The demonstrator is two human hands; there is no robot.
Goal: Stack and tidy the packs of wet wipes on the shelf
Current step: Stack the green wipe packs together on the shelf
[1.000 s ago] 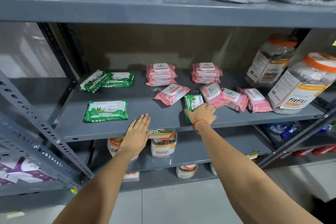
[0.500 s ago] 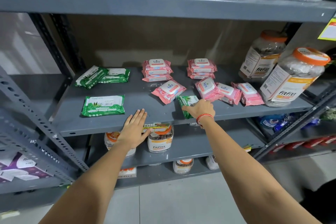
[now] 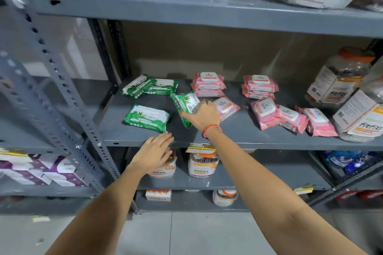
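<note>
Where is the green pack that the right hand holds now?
In the head view, the green pack is near the middle of the grey shelf, in the right hand, between the flat green pack and a pink pack.

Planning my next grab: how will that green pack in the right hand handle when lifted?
The green pack is a glossy soft pouch, so it will probably flex and may slip. It sits tilted in the right hand, pinched at one edge, so it may sag. It looks flat, so it is unlikely to roll when set down.
</note>
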